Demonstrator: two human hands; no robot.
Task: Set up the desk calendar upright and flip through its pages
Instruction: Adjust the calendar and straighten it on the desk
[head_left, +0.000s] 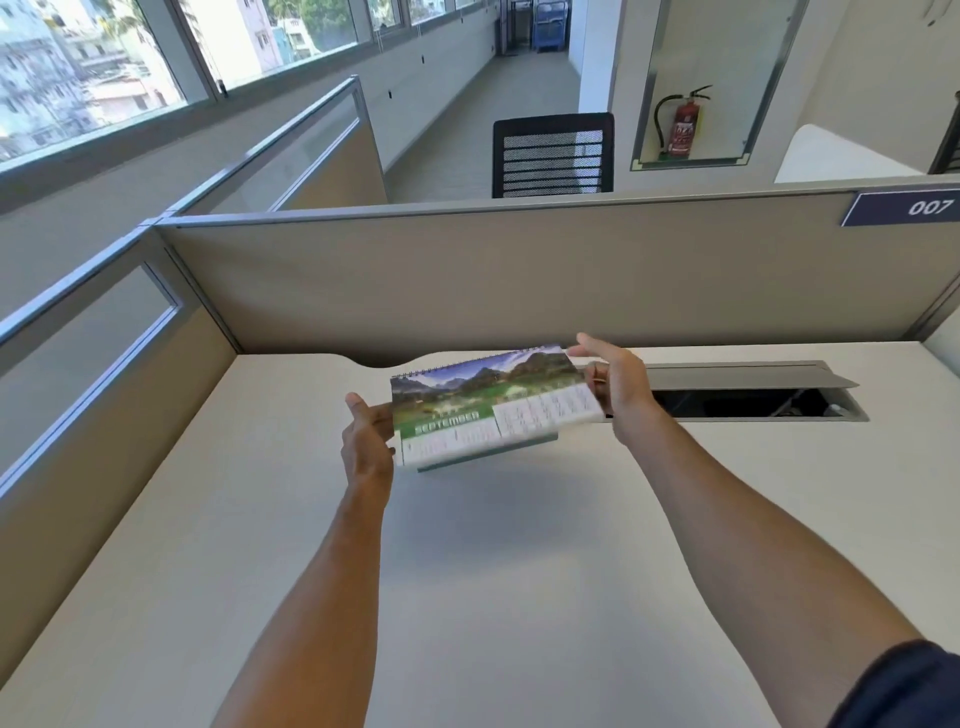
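Nearest the camera, two bare forearms are stretched out over the pale bench (519, 597); a dark sleeve edge is seen at the lower right corner; beyond the bench stands the grey partition (519, 280), and a cable tray (753, 395) is sunk into the bench top near its back edge, its lid raised.

The desk calendar (493, 405) is held in the air above the bench, between the two hands, tilted so that its spiral-bound top edge leans away and its right end sits higher; a shadow is cast on the bench beneath it, so it is judged clear of the surface. The page shown reads SEPTEMBER under a mountain picture; a green-grey card base is glimpsed below the lower edge.

The left hand (366, 441) is closed on the calendar's left end, thumb on top and fingers hidden behind; the right hand (618, 384) is closed on the right end near the upper corner, fingertips over the spiral edge.

The calendar is judged light; the card base is probably stiff, while the pages are thin, glossy and easily creased; the wire binding could be bent if squeezed. The base panels are better gripped at their ends for standing it up; single pages are better lifted by a lower corner and turned over the spiral.
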